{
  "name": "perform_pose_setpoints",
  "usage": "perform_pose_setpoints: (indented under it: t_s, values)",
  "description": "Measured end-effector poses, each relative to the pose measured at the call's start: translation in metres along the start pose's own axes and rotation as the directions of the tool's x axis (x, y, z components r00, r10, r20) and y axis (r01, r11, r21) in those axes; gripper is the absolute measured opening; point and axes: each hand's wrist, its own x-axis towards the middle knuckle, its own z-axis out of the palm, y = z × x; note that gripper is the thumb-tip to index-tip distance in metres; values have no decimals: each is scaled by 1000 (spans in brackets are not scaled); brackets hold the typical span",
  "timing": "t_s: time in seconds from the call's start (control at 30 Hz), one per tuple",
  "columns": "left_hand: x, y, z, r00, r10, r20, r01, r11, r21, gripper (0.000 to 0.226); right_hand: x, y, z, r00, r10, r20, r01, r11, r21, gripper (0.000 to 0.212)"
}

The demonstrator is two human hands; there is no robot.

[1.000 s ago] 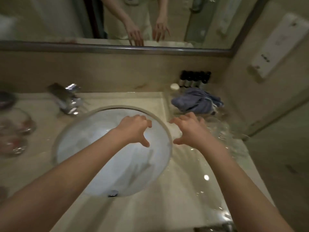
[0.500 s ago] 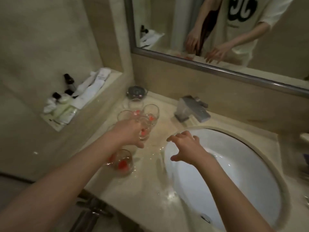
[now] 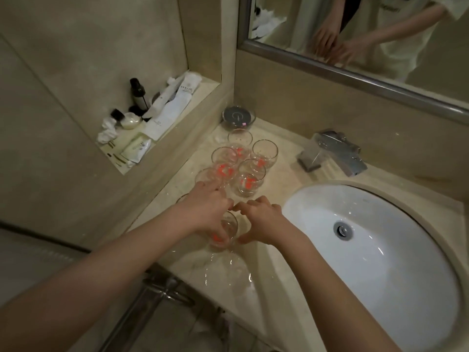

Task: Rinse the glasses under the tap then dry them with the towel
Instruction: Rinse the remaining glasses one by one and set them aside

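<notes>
Head view, looking down at counter (image 3: 266, 280) left of basin (image 3: 380, 250). Nearest glass (image 3: 225, 232) stands on the counter's front part, between both hands. Clear, round, short tumbler with red marking low on its wall; whether it holds liquid cannot be told. Left hand (image 3: 203, 212) lies over its rim from the left, thumb curled down the glass's near side, fingers reaching forward toward the next glass. Right hand (image 3: 264, 222) curls round its right side, thumb at the base, fingertips near the rim, touching the left hand's knuckles. Both hands clamped on this one glass.

Behind it, cluster of glasses (image 3: 243, 166) stands upright, close-packed, same shape, each with red marking near the bottom. One more rim shows partly hidden under the left wrist.

Small glass bowl (image 3: 238, 116) sits in the back corner, something dark inside; contents unclear.

Counter is pale polished stone, wet, with water streaks and droplets near its front edge. Basin is white, oval, glossy, set under the counter, metal drain (image 3: 343, 229) at its centre. Chrome tap (image 3: 332, 153), boxy and angular, stands behind the basin; no water seen running.

Wall niche (image 3: 203, 95) at left holds a dark bottle (image 3: 138, 94), white tubes (image 3: 175, 97), sachets and crumpled paper. Mirror (image 3: 355, 69), metal-framed, reflects both arms.
</notes>
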Motion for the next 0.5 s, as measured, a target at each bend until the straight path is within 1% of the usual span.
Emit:
perform_pose_setpoints:
  t_s: [0.2, 0.27, 0.3, 0.37, 0.43, 0.5]
  values:
    - [-9, -1, 11, 999, 44, -24, -40, 991, 124, 90, 1, -10, 5, 1000, 5, 0, -5, 1000, 6, 73]
    - [-9, 1, 16, 997, 59, -48, -50, 986, 156, 91, 2, -10, 6, 1000, 2, -2, -2, 1000, 0, 70]
    - [-10, 1, 20, 995, 70, -72, -58, 986, 155, 89, 1, -10, 6, 1000, 2, -6, -2, 1000, 1, 69]
    - [-11, 0, 29, 980, 110, -168, -89, 988, 124, 84, 1, -8, 7, 1000, -1, -13, 2, 1000, 13, 68]
    - [-14, -3, 28, 962, 140, -236, -119, 988, 99, 85, 0, -7, 9, 1000, -10, -24, 11, 999, 32, 67]
    - [-11, -4, 29, 964, 142, -223, -120, 987, 110, 81, -1, -6, 11, 999, -21, -47, 23, 999, 48, 65]
